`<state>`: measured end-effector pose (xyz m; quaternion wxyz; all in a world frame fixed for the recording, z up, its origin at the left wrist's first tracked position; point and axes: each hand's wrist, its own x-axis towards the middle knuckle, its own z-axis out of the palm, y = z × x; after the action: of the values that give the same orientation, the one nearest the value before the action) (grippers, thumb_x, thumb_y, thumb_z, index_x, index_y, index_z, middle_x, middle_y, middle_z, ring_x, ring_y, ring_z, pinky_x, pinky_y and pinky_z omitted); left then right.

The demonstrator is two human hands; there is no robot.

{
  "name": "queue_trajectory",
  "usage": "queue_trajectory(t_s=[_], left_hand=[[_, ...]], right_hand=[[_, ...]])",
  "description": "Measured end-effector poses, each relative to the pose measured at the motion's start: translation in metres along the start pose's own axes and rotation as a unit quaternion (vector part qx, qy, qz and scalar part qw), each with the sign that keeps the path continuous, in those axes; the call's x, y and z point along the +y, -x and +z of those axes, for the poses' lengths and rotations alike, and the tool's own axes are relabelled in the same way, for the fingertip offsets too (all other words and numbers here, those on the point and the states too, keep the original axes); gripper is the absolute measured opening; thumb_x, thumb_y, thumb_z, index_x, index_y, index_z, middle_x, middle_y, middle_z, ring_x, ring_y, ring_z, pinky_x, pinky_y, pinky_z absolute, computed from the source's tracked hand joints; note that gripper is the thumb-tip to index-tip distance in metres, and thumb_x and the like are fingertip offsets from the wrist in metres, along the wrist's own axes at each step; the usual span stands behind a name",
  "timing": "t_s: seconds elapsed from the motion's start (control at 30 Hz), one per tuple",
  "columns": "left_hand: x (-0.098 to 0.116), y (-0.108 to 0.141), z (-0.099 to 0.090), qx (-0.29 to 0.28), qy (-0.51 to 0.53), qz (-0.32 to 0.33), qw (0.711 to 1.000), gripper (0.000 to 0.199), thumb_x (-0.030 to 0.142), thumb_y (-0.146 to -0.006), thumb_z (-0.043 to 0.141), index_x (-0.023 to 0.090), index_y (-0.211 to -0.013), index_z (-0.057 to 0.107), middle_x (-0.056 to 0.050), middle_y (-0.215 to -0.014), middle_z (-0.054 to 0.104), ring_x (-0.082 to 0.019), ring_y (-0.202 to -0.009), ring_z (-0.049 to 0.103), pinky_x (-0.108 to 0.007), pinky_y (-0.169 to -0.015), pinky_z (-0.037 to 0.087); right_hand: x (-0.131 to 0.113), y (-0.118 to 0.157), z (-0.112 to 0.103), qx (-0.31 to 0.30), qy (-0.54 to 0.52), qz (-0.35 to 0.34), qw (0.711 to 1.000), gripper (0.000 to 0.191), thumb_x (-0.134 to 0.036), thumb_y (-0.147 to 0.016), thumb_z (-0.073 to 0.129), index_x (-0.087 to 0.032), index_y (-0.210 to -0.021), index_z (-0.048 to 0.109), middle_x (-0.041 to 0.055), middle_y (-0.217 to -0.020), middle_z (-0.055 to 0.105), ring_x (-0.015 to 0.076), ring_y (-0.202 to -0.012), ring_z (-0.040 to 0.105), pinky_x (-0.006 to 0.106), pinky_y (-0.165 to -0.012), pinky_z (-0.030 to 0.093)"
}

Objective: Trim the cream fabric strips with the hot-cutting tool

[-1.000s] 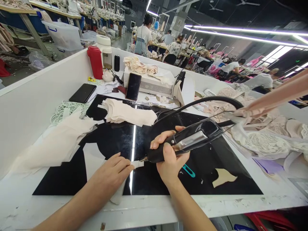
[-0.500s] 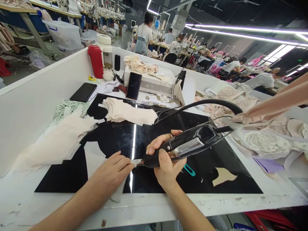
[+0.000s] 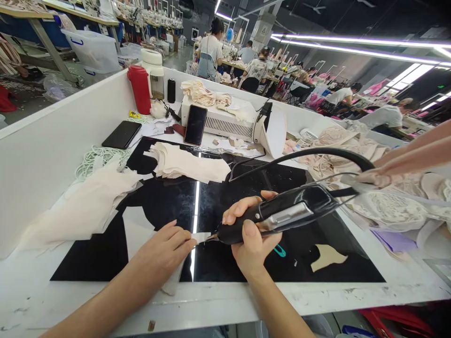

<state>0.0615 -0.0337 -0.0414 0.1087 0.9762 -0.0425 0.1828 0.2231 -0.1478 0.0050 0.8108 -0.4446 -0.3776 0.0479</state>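
My right hand (image 3: 252,234) is wrapped round a black handheld tool (image 3: 282,211), whose thin metal tip points left and meets the end of a small white strip (image 3: 200,237). Fingers together, my left hand (image 3: 171,246) presses that strip down on the glossy black board (image 3: 91,263). A pale fabric piece (image 3: 136,227) lies partly under my left hand and forearm. Behind the hands is a stack of cream fabric pieces (image 3: 190,163); another stack (image 3: 84,202) lies at the left. A teal snipper (image 3: 280,250) sits just right of my right hand, partly hidden.
A beige scrap (image 3: 327,257) lies at the board's right. Phones (image 3: 196,125), a red cup (image 3: 140,89) and a white vented box (image 3: 225,123) stand behind. Lace garments (image 3: 387,206) are heaped at the right. A black cable (image 3: 317,150) arches over the board. People sit in the background.
My right hand and the tool have moved to the right, so more of the white strip shows between the tip and my left hand. My left hand has barely moved.
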Motion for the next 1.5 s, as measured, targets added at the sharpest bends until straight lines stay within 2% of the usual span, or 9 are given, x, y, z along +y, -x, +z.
queue_trajectory(t_s=[0.2,0.33,0.53,0.8,0.93,1.2,1.3,1.37,1.5], left_hand=[[0.006,-0.001,-0.006,0.006,-0.025,-0.004,1.000,0.039,-0.007,-0.095,0.037,0.013,-0.119,0.060,-0.007,-0.103,0.067,-0.023,-0.094,0.068,-0.052,-0.103,0.057],[0.017,0.006,-0.007,0.034,-0.079,-0.068,0.994,0.046,-0.008,-0.091,0.033,0.011,-0.126,0.056,-0.014,-0.116,0.065,-0.026,-0.106,0.068,-0.042,-0.089,0.063],[0.026,0.020,0.004,0.055,-0.083,-0.117,0.988,0.055,-0.006,-0.087,0.031,0.014,-0.133,0.052,-0.012,-0.119,0.066,-0.023,-0.110,0.069,-0.035,-0.091,0.063],[0.024,0.017,-0.003,0.014,-0.066,-0.100,0.993,0.055,-0.010,-0.082,0.035,0.014,-0.127,0.055,-0.010,-0.113,0.069,-0.024,-0.106,0.069,-0.038,-0.094,0.061],[0.022,0.018,-0.005,0.011,-0.055,-0.089,0.995,0.052,-0.011,-0.082,0.035,0.013,-0.124,0.057,-0.010,-0.111,0.070,-0.023,-0.102,0.070,-0.036,-0.091,0.063],[0.020,0.018,-0.012,0.008,-0.060,-0.053,0.997,0.044,-0.008,-0.094,0.029,0.009,-0.119,0.060,-0.012,-0.109,0.073,-0.022,-0.096,0.073,-0.033,-0.079,0.064],[0.024,0.016,-0.010,0.010,-0.094,-0.041,0.995,0.036,0.001,-0.103,0.030,0.009,-0.116,0.063,-0.010,-0.102,0.074,-0.023,-0.091,0.073,-0.036,-0.079,0.062],[0.029,0.015,-0.007,0.018,-0.122,-0.035,0.992,0.034,0.013,-0.110,0.032,0.009,-0.117,0.065,-0.010,-0.100,0.074,-0.025,-0.091,0.072,-0.039,-0.081,0.060],[0.037,0.017,-0.001,0.029,-0.148,-0.045,0.988,0.045,0.033,-0.114,0.027,0.011,-0.126,0.065,-0.012,-0.106,0.074,-0.027,-0.099,0.071,-0.042,-0.088,0.055]], right_hand=[[-0.001,0.000,0.000,-0.005,0.008,0.007,1.000,0.039,-0.029,-0.096,0.069,-0.032,-0.129,0.049,-0.0047,-0.087,0.061,0.0123,-0.065,0.062,0.031,-0.062,0.056],[-0.004,0.002,0.001,0.000,0.025,0.012,1.000,0.038,-0.029,-0.096,0.067,-0.032,-0.129,0.048,-0.0046,-0.087,0.060,0.0126,-0.065,0.062,0.032,-0.061,0.057],[-0.012,0.009,0.002,0.007,0.042,-0.001,0.999,0.040,-0.028,-0.094,0.070,-0.031,-0.129,0.050,-0.0042,-0.086,0.061,0.0135,-0.067,0.062,0.031,-0.062,0.056],[-0.018,0.018,0.001,0.016,0.043,-0.001,0.999,0.042,-0.024,-0.093,0.071,-0.031,-0.128,0.049,-0.0035,-0.087,0.061,0.0138,-0.069,0.062,0.031,-0.064,0.056],[-0.020,0.020,0.002,0.016,0.056,-0.002,0.998,0.042,-0.027,-0.094,0.070,-0.031,-0.129,0.048,-0.0030,-0.086,0.060,0.0147,-0.068,0.062,0.032,-0.062,0.056],[-0.023,0.024,0.002,0.008,0.040,-0.008,0.999,0.043,-0.024,-0.093,0.070,-0.030,-0.131,0.050,-0.0021,-0.087,0.062,0.0146,-0.068,0.062,0.032,-0.062,0.055],[-0.024,0.026,0.001,0.006,0.050,-0.001,0.999,0.043,-0.024,-0.094,0.069,-0.031,-0.132,0.050,-0.0020,-0.088,0.062,0.0153,-0.069,0.061,0.032,-0.062,0.056],[-0.025,0.027,0.000,0.003,0.059,0.007,0.998,0.043,-0.024,-0.094,0.069,-0.032,-0.131,0.050,-0.0021,-0.088,0.061,0.0157,-0.069,0.061,0.033,-0.063,0.056],[-0.027,0.029,-0.001,-0.003,0.048,0.009,0.999,0.044,-0.024,-0.094,0.069,-0.031,-0.132,0.050,-0.0020,-0.088,0.060,0.0149,-0.070,0.061,0.032,-0.064,0.056]])
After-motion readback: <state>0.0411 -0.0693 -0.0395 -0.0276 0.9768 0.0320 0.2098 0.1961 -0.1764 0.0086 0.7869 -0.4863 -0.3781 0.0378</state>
